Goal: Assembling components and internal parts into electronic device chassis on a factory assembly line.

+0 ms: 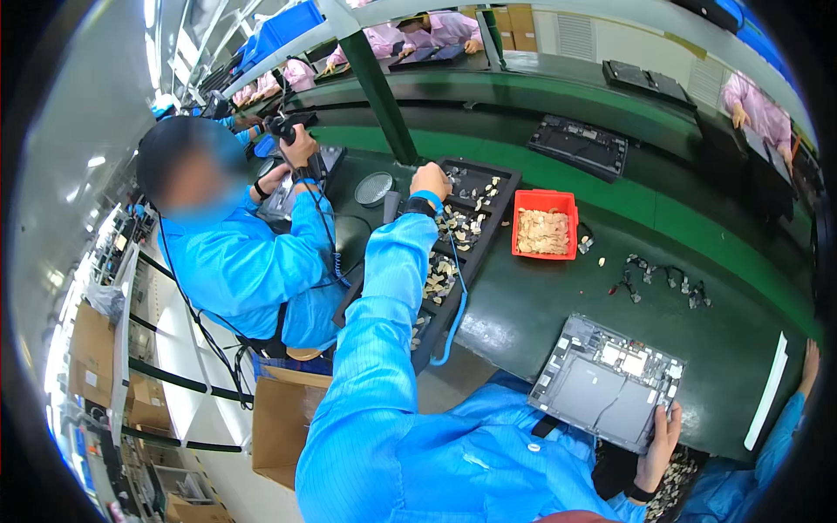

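The laptop base (586, 384) lies left of the right grip (661, 442) grasping it. Whether the left grip (431, 184) holds anything, I cannot tell.

A cardboard box (277, 427) (open-topped) stands near a blue-clad co-worker (248, 275), with a green post (377, 96) beyond.

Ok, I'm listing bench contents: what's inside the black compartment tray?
Small pale and dark pieces lie in several compartments of the black tray. The left hand and blue sleeve cover part of it; what's beneath them is hidden.
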Demonstrator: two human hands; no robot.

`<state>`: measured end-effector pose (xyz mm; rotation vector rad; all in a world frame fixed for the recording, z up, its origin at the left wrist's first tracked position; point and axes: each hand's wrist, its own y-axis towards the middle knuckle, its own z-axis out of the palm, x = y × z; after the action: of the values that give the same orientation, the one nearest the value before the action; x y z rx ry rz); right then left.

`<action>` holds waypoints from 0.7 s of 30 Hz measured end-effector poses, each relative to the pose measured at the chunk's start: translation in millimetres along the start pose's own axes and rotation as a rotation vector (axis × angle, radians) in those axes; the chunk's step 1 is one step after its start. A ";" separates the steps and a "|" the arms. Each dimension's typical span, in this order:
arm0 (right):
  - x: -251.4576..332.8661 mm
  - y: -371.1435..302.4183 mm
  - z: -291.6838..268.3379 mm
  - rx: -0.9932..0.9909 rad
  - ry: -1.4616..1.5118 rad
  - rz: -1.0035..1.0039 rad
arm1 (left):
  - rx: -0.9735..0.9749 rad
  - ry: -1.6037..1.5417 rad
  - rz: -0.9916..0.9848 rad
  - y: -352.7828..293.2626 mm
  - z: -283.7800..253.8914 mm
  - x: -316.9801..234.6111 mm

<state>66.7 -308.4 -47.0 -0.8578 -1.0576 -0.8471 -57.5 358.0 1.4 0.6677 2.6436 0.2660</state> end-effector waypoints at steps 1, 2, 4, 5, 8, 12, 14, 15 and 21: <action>-1.8 4.6 1.1 -0.024 -0.006 0.003 | 0.014 -0.074 0.033 -1.6 -8.7 1.1; -2.7 8.0 5.3 -0.044 -0.023 -0.009 | -0.088 -0.125 0.059 -0.7 -12.1 8.9; -2.1 13.6 19.6 -0.125 -0.064 -0.030 | -0.168 -0.288 0.182 1.4 -29.9 20.2; -4.0 17.5 22.0 -0.177 -0.098 -0.040 | -0.133 -0.434 0.187 0.4 -43.4 23.2; 5.4 27.7 5.0 -0.007 -0.472 -0.165 | -0.108 -0.601 0.130 -4.8 -71.3 1.3; 58.6 10.2 31.0 -0.264 -0.899 -0.571 | 0.045 -0.842 0.270 -15.5 -95.1 -40.6; 98.7 4.4 66.8 -0.063 -0.716 -0.581 | 0.100 -0.917 0.360 -51.7 -118.6 -84.2; 104.9 11.9 85.1 0.059 -0.673 -0.682 | 0.136 -0.977 0.421 -80.5 -133.9 -100.7; 99.3 116.4 164.5 0.521 -0.468 -0.410 | -0.052 -0.781 0.979 -203.7 -90.9 -218.5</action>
<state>136.2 -129.1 69.1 -0.3993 -1.8123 -0.6619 -4.0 66.5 99.9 1.6091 1.4246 0.2552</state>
